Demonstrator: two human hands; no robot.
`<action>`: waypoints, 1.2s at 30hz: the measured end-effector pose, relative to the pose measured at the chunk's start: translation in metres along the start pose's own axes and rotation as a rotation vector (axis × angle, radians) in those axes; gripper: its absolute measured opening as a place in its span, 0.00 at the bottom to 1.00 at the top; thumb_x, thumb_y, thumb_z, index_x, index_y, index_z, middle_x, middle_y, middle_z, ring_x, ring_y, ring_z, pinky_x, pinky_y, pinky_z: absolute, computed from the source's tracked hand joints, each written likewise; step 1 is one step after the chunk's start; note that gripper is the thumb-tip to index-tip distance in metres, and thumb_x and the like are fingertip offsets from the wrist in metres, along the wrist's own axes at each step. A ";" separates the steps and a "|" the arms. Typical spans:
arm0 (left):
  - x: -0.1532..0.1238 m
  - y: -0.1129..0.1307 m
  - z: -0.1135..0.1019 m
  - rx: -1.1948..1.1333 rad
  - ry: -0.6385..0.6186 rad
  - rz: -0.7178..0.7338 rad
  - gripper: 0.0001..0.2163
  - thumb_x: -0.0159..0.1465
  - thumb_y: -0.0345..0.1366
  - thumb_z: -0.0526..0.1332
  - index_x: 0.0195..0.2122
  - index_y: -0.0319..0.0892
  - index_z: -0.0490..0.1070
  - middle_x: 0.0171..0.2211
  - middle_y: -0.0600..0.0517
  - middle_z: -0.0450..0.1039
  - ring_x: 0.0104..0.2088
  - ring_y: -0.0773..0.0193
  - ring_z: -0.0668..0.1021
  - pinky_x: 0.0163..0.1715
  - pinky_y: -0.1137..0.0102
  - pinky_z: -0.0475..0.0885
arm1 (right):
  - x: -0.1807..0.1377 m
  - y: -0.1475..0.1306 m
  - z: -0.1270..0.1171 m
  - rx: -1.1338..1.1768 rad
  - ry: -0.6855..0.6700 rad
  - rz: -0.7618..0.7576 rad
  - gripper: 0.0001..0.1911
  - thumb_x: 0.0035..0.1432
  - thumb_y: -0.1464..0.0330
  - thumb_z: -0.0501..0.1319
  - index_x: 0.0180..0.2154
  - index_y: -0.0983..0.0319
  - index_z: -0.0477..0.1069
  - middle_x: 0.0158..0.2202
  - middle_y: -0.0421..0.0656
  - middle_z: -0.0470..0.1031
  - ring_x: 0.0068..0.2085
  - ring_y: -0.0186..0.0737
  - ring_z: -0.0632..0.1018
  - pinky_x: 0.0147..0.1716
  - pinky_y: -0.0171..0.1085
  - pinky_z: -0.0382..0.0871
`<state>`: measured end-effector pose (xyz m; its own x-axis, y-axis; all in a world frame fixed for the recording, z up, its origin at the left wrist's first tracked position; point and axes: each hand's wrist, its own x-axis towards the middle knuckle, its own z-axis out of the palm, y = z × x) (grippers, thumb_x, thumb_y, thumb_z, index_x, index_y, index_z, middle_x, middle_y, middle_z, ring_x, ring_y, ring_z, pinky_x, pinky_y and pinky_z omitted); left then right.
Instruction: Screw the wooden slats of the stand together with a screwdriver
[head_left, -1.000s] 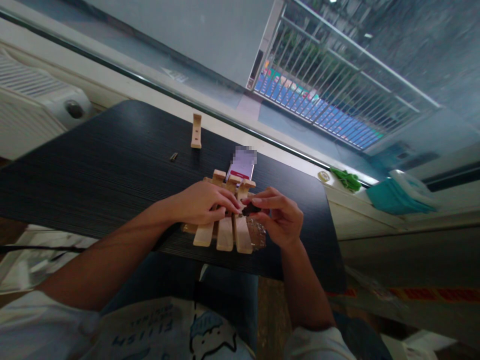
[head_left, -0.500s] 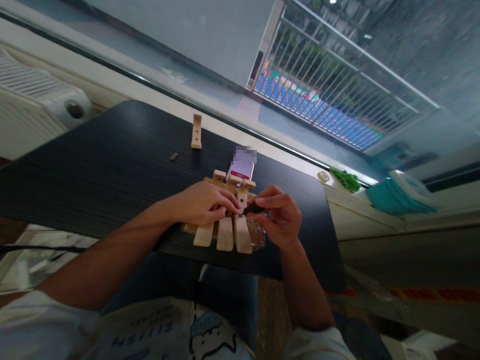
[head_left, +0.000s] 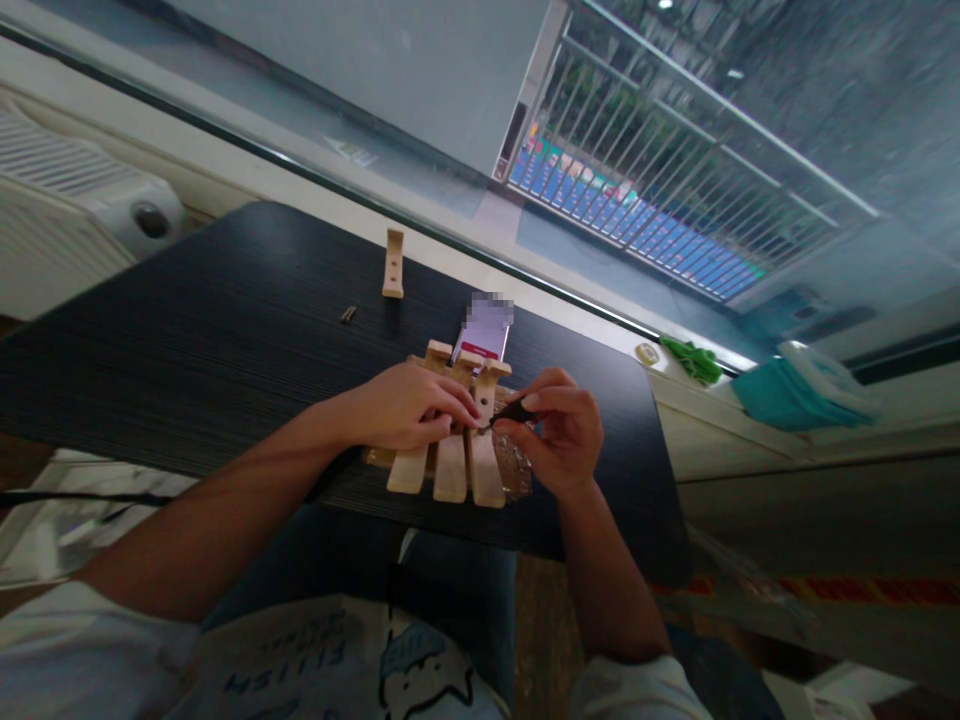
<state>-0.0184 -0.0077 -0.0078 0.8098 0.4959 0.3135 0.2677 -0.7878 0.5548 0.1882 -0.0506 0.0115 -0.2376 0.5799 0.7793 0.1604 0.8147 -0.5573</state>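
Observation:
A small wooden slat assembly [head_left: 451, 467] lies near the front edge of the black table [head_left: 210, 340]. My left hand [head_left: 401, 405] rests on top of it, fingers curled and pressing the slats down. My right hand [head_left: 559, 430] pinches a small dark tool [head_left: 512, 410] between thumb and fingers, its tip against the rightmost upright wooden piece [head_left: 489, 382]. A crumpled clear plastic bag [head_left: 516, 465] lies under my right hand beside the slats.
A loose wooden piece [head_left: 392, 262] stands farther back on the table, with a small screw [head_left: 347, 314] near it. A phone [head_left: 484, 327] leans behind the assembly. A white radiator [head_left: 67, 220] is at left; a green cloth [head_left: 694, 358] and teal object [head_left: 795, 392] lie on the sill.
My right hand has turned slightly and shifted the dark tool closer to the right upright piece. My left hand has stayed on the slats.

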 end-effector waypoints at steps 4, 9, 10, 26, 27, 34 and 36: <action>0.000 0.000 -0.001 0.009 -0.005 0.007 0.17 0.58 0.28 0.54 0.41 0.43 0.82 0.44 0.52 0.81 0.40 0.63 0.81 0.42 0.72 0.72 | 0.001 0.000 -0.001 -0.070 -0.008 -0.039 0.14 0.53 0.70 0.68 0.42 0.53 0.72 0.31 0.36 0.70 0.29 0.32 0.73 0.23 0.32 0.68; 0.000 0.001 -0.001 -0.008 -0.021 -0.008 0.17 0.58 0.27 0.55 0.42 0.44 0.81 0.45 0.52 0.80 0.41 0.63 0.81 0.45 0.72 0.72 | -0.003 0.005 -0.004 -0.073 -0.003 -0.024 0.13 0.55 0.67 0.67 0.43 0.52 0.73 0.32 0.38 0.73 0.30 0.34 0.74 0.25 0.34 0.71; 0.000 0.001 -0.001 -0.011 -0.026 -0.009 0.17 0.58 0.27 0.55 0.43 0.44 0.81 0.46 0.52 0.80 0.42 0.63 0.81 0.45 0.72 0.72 | -0.003 0.005 -0.005 -0.061 -0.016 -0.013 0.13 0.55 0.66 0.67 0.44 0.52 0.73 0.33 0.38 0.74 0.32 0.35 0.75 0.27 0.35 0.72; 0.000 0.002 -0.002 0.022 -0.029 0.001 0.17 0.58 0.26 0.56 0.42 0.44 0.82 0.45 0.52 0.81 0.41 0.63 0.81 0.45 0.74 0.71 | -0.003 0.006 -0.011 0.119 -0.181 0.087 0.19 0.59 0.68 0.64 0.52 0.52 0.71 0.39 0.42 0.82 0.33 0.36 0.79 0.28 0.37 0.73; 0.000 0.002 -0.002 0.023 -0.031 0.002 0.17 0.58 0.26 0.56 0.42 0.44 0.82 0.45 0.52 0.81 0.41 0.63 0.81 0.45 0.74 0.71 | -0.004 0.006 -0.011 0.115 -0.175 0.093 0.19 0.58 0.68 0.65 0.51 0.52 0.71 0.39 0.42 0.82 0.33 0.36 0.78 0.28 0.37 0.73; 0.000 0.000 -0.001 0.019 -0.021 0.000 0.17 0.57 0.26 0.56 0.43 0.44 0.81 0.46 0.52 0.80 0.42 0.63 0.82 0.44 0.74 0.72 | -0.004 0.005 -0.009 0.123 -0.111 0.125 0.15 0.56 0.69 0.67 0.46 0.53 0.74 0.36 0.41 0.79 0.31 0.35 0.77 0.27 0.35 0.71; -0.001 0.000 0.001 0.021 -0.018 -0.003 0.18 0.58 0.26 0.55 0.43 0.44 0.81 0.46 0.52 0.80 0.43 0.63 0.82 0.45 0.73 0.71 | -0.004 0.005 -0.008 0.113 -0.100 0.129 0.14 0.55 0.68 0.67 0.45 0.53 0.74 0.35 0.40 0.78 0.31 0.34 0.77 0.26 0.35 0.71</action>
<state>-0.0188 -0.0079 -0.0086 0.8181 0.4916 0.2984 0.2806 -0.7942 0.5390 0.1980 -0.0487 0.0077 -0.3173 0.6715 0.6696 0.0888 0.7241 -0.6840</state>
